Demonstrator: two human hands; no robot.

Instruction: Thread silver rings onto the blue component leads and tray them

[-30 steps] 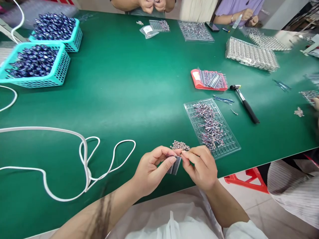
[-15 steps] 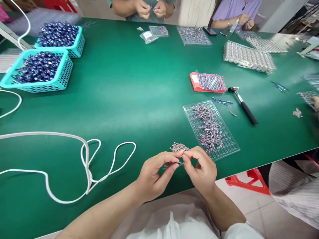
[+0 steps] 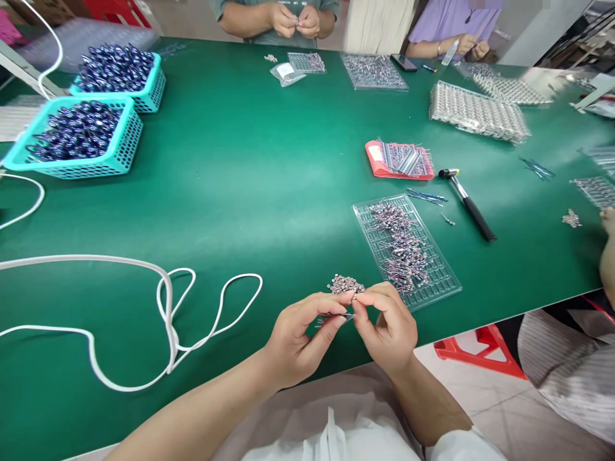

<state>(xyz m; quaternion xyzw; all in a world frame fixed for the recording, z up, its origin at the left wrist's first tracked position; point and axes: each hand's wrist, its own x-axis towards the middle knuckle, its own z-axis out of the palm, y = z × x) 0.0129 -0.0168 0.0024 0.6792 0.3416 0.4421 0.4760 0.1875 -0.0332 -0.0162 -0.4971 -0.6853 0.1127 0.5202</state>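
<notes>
My left hand [image 3: 295, 342] is closed on a thin dark strip with fine wires [image 3: 327, 318], pinched between thumb and fingers. My right hand [image 3: 390, 330] meets it, thumb and forefinger pinching a tiny silvery piece [image 3: 354, 297] whose exact kind is too small to make out. Just beyond the fingertips lies a pile of small round metal pieces [image 3: 344, 283]. A clear plastic tray [image 3: 444, 282] sits to the right, with heaps of small wired parts [image 3: 406, 246] on it.
Beyond the tray are a red packet [image 3: 379, 168] of wired strips, loose blue strips [image 3: 426, 196] and a hammer [image 3: 475, 214]. White cable [image 3: 168, 320] loops at left, near turquoise baskets [image 3: 129, 137] of dark glossy parts. Co-workers' hands [image 3: 295, 22] work across the table [image 3: 240, 192].
My hands stay almost in place, with the tiny piece at my right fingertips now showing more. Across the table, a co-worker's hands have come together. At far right, another person's arm has moved further into view.
</notes>
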